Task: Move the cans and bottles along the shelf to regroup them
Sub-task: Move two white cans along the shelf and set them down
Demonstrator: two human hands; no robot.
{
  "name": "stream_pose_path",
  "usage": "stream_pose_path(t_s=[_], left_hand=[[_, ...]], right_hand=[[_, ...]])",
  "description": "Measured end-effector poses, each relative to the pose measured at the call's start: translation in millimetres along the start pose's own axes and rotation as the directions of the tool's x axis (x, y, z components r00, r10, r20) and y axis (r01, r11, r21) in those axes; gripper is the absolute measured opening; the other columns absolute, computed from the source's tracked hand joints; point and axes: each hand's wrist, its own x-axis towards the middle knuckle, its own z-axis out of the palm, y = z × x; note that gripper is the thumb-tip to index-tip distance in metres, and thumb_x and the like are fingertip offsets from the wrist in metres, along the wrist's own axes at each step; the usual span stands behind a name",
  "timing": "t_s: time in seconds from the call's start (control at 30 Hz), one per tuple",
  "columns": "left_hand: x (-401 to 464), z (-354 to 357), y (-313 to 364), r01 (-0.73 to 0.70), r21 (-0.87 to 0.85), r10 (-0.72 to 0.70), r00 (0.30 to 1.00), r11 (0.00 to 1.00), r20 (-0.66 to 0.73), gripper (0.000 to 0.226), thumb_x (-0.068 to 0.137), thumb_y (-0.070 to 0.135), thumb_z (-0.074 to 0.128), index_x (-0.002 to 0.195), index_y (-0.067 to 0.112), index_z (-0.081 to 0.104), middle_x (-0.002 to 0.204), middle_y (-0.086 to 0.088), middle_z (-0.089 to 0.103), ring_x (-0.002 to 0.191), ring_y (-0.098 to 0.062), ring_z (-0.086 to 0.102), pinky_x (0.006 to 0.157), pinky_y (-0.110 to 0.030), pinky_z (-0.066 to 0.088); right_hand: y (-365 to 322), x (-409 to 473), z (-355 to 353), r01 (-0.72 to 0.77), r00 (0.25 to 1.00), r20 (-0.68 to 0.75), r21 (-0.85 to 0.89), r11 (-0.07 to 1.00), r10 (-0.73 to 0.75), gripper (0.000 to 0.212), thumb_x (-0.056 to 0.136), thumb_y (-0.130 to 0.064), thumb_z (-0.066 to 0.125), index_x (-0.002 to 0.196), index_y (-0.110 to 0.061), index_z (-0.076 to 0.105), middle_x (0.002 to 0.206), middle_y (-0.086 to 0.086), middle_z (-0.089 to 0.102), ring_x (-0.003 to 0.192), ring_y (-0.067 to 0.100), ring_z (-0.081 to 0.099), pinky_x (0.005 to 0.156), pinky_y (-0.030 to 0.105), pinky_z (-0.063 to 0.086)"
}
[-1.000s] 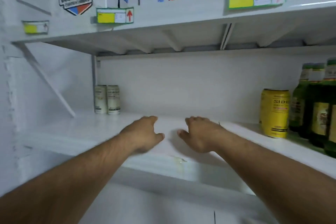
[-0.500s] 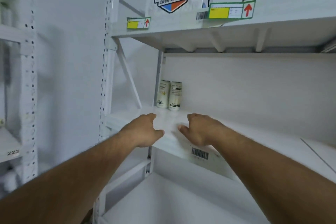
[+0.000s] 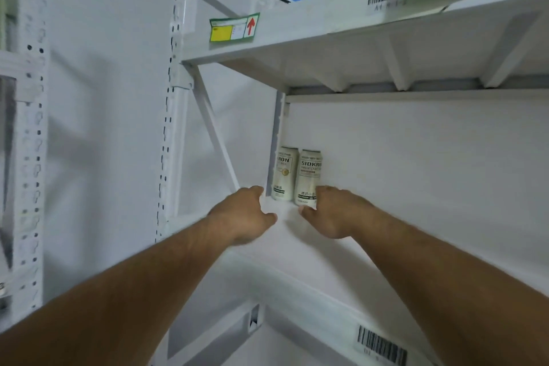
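The left hand (image 3: 242, 217) and right hand (image 3: 329, 212) reach palm-down over the shelf (image 3: 371, 261), fingers loosely curled and grasping nothing. The right hand's fingertips (image 3: 322, 190) are right at the base of the right can (image 3: 309, 177); contact cannot be told. The left hand hovers just short of the left can (image 3: 285, 173). Both pale cans stand upright, touching side by side, in the shelf's back left corner against the upright post (image 3: 277, 134). Above, the upper shelf's front edge carries a yellow price tag (image 3: 233, 28).
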Motion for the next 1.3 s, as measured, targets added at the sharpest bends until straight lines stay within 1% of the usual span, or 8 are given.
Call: stream_pose_path(t_s=[0.37,0.5,0.6,0.7,0.8,1.0,1.13,1.3], left_hand=[[113,0,-14,-0.072,-0.091,0.075,0.996,0.993,0.037,0.075,0.096,0.042,0.068,0.158,0.015,0.035,0.158,-0.004,0.048,0.14,-0.025,0.051,0.103,-0.031,0.042],[166,-1,-22,-0.103,-0.16,0.114,0.992,0.982,0.059,0.066,0.092,0.036,0.075,0.147,0.013,0.046,0.143,-0.005,0.06,0.125,-0.026,0.061,0.098,-0.032,0.05],[201,2,-24,-0.123,-0.261,0.154,0.983,0.958,0.101,0.062,0.09,0.027,0.078,0.141,0.009,0.049,0.135,-0.006,0.064,0.121,-0.027,0.063,0.098,-0.034,0.052],[227,9,-24,-0.113,-0.326,0.173,0.972,0.938,0.161,0.058,0.089,0.022,0.08,0.137,0.008,0.05,0.135,-0.006,0.063,0.12,-0.025,0.063,0.096,-0.03,0.05],[250,25,-29,-0.101,-0.41,0.204,0.955,0.906,0.215,0.032,0.087,0.014,0.08,0.113,0.011,0.062,0.12,-0.003,0.071,0.102,-0.019,0.066,0.089,-0.028,0.051],[279,54,-38,-0.039,-0.578,0.22,0.944,0.815,0.246,0.036,0.082,0.014,0.085,0.116,0.014,0.073,0.11,-0.002,0.077,0.101,-0.019,0.072,0.087,-0.029,0.052],[283,62,-39,-0.026,-0.61,0.194,0.958,0.792,0.211,0.04,0.076,0.014,0.089,0.114,0.012,0.076,0.11,-0.004,0.079,0.103,-0.022,0.074,0.097,-0.036,0.058],[279,61,-41,-0.017,-0.647,0.197,0.958,0.762,0.208,0.034,0.075,0.016,0.091,0.104,0.017,0.075,0.106,-0.002,0.079,0.098,-0.018,0.074,0.088,-0.032,0.056]], right_hand=[[5,84,12,-0.133,0.991,-0.011,0.012,0.991,0.133,0.066,0.088,-0.062,0.044,0.137,-0.019,0.048,0.131,0.006,0.059,0.116,0.03,0.058,0.098,0.044,0.049],[5,124,13,-0.223,0.973,-0.043,0.102,0.97,0.228,0.064,0.09,-0.061,0.051,0.135,-0.016,0.05,0.13,0.006,0.061,0.115,0.028,0.06,0.096,0.041,0.051],[3,152,16,-0.303,0.944,-0.056,0.238,0.923,0.325,0.059,0.089,-0.058,0.059,0.125,-0.011,0.053,0.12,0.005,0.064,0.108,0.025,0.061,0.085,0.034,0.052],[4,173,16,-0.351,0.911,-0.038,0.452,0.82,0.411,0.038,0.09,-0.049,0.066,0.098,-0.015,0.05,0.088,-0.003,0.057,0.081,0.015,0.057,0.062,0.026,0.042],[6,188,20,-0.3,0.906,-0.037,0.643,0.704,0.421,0.023,0.089,-0.04,0.071,0.084,-0.021,0.057,0.084,-0.003,0.061,0.071,0.006,0.053,0.058,0.023,0.039],[13,209,34,-0.199,0.89,-0.086,0.81,0.552,0.448,0.026,0.086,-0.039,0.074,0.097,-0.016,0.072,0.091,0.0,0.071,0.082,0.012,0.064,0.061,0.023,0.045],[17,217,44,-0.183,0.851,-0.145,0.819,0.544,0.504,0.042,0.078,-0.05,0.078,0.099,-0.015,0.072,0.09,-0.002,0.072,0.083,0.013,0.068,0.06,0.023,0.046],[18,209,40,-0.183,0.803,-0.202,0.812,0.555,0.56,0.043,0.076,-0.056,0.076,0.09,-0.016,0.07,0.084,-0.003,0.072,0.077,0.013,0.068,0.057,0.023,0.046]])
